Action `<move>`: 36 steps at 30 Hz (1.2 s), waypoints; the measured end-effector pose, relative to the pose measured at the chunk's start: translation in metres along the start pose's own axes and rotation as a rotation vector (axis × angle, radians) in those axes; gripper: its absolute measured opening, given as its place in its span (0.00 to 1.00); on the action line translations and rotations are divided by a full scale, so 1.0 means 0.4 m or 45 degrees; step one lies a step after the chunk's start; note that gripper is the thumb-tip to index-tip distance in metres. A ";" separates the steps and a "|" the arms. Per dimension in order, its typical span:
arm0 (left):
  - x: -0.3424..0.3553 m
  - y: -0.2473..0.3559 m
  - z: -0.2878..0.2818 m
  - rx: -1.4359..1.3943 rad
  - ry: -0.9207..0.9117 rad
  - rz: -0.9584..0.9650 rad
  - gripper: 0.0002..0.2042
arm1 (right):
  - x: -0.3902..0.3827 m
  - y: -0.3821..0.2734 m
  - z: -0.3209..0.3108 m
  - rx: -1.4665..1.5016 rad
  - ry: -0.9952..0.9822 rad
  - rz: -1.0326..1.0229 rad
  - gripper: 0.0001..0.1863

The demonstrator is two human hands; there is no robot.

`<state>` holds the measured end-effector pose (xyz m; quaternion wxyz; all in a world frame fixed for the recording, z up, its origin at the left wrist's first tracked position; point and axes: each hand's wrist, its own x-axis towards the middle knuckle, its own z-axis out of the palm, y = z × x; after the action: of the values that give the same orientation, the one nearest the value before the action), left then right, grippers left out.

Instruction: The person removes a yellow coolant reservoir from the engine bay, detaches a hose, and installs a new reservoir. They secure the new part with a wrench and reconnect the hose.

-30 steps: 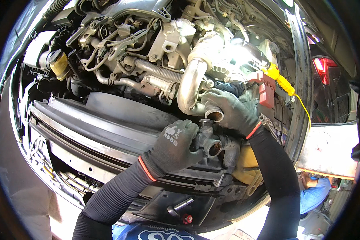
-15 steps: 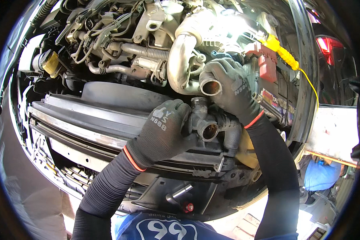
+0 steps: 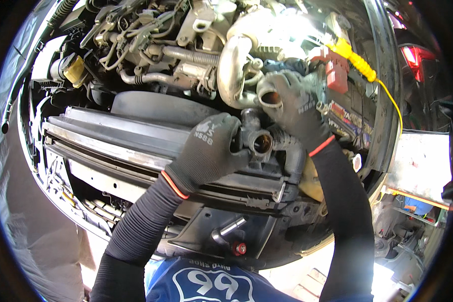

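My left hand, in a dark grey knit glove with an orange cuff, wraps the left side of a black branched pipe fitting. One round port of the fitting faces me, dark and brownish inside. Its short upper neck stands just below a curved metal pipe. My right hand, gloved alike, is closed around a pipe end whose round mouth is open and rusty brown within. That pipe end is apart from the fitting. A ribbed black hose runs down beside the fitting's right side.
The radiator's top panel stretches left under my left wrist. A shiny metal bar tool lies on the front panel beside a red round piece. A yellow work light hangs by red covers on the battery.
The fitting in my left hand has risen slightly and its port faces more upward. My right hand has shifted a little up and right with the pipe end. The view has tilted slightly.
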<state>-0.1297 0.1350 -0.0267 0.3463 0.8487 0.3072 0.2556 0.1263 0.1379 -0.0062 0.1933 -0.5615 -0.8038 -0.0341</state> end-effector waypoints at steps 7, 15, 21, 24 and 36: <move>-0.007 0.003 0.004 0.030 0.078 0.007 0.22 | -0.034 -0.031 -0.015 0.143 -0.020 0.249 0.23; -0.021 -0.004 0.020 -0.014 0.308 0.094 0.22 | -0.060 -0.069 -0.021 -0.322 0.062 0.282 0.22; -0.018 -0.008 0.026 0.009 0.223 0.017 0.22 | -0.040 -0.089 -0.034 -0.403 -0.142 0.382 0.23; -0.019 -0.007 0.024 0.070 0.262 0.017 0.22 | -0.011 -0.095 -0.017 -0.323 -0.090 0.332 0.20; -0.030 -0.015 0.023 0.135 0.268 0.061 0.26 | 0.094 -0.076 0.016 -0.033 0.167 0.657 0.20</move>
<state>-0.1340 0.1259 -0.0397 0.2605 0.8414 0.3347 0.3350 0.0859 0.1620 0.0061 0.2401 -0.7469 -0.6193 -0.0305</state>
